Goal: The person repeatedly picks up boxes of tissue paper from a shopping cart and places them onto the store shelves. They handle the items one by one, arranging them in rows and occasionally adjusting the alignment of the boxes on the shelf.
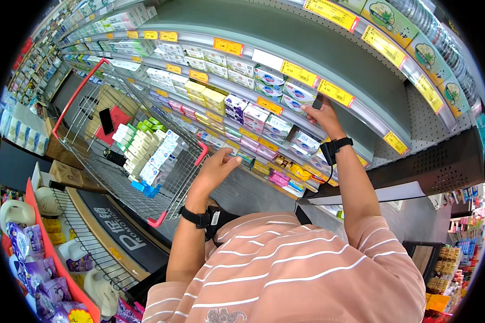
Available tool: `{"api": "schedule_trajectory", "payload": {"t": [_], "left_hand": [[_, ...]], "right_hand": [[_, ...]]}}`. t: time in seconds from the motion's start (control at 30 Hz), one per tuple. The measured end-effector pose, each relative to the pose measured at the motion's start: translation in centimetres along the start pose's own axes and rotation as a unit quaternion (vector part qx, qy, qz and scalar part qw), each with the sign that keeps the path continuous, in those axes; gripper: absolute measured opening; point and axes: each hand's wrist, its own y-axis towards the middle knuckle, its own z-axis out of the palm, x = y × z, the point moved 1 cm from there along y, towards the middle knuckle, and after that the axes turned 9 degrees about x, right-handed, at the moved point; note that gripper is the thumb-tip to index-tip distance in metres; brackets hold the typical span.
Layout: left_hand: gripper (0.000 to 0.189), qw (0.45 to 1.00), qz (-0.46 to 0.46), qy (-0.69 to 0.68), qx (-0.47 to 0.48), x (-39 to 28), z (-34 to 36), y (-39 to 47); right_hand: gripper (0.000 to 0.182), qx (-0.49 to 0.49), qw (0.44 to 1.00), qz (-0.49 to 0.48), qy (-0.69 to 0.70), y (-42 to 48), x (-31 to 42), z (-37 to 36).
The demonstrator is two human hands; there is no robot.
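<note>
My right hand (326,118) reaches into a shelf at the right end of a row of boxed soap. Its thumb is by the corner of a stack of white soap boxes (298,96); some fingers are hidden, so a grip on a box cannot be made out. Green-and-white soap boxes (268,82) stand left of that stack. My left hand (218,167) hangs empty above the floor, thumb apart from the curled fingers, beside the red-cornered end of a wire shopping cart (105,177). Inside the cart are stacked cream boxes (141,155) and white-and-blue boxes (159,157).
A black phone (106,121) lies on the cart's red child-seat panel. Lower shelves hold purple boxes (235,108) and yellow boxes (213,100). Yellow price tags (299,72) line the shelf edges. A promotion rack (117,230) with bottles and purple bags stands at lower left.
</note>
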Motion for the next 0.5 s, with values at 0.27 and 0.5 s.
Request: {"api": "schedule_trajectory", "payload": {"t": [0.27, 0.5], "left_hand": [[0.062, 0.999, 0.040, 0.019, 0.002, -0.3, 2.7, 1.5], [0.061, 0.997, 0.051, -0.006, 0.050, -2.0, 4.1, 4.6]], "right_hand": [[0.081, -0.012, 0.991, -0.057, -0.119, 1.6, -1.7, -0.8], [0.082, 0.014, 0.991, -0.080, -0.108, 1.8, -1.8, -1.5]]}}
